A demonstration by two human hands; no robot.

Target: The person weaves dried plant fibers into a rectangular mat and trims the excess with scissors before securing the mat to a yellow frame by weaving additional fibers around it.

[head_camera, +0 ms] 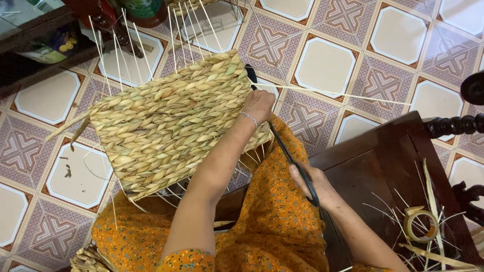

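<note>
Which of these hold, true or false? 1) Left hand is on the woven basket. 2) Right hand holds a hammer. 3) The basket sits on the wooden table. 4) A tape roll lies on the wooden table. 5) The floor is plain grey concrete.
1) True: the left hand rests on the edge of the woven basket.
2) False: the right hand holds long black scissors.
3) False: the basket is over the person's lap, beside the wooden table.
4) True: a tape roll lies there among loose straw strips.
5) False: the floor has patterned tiles.
</note>
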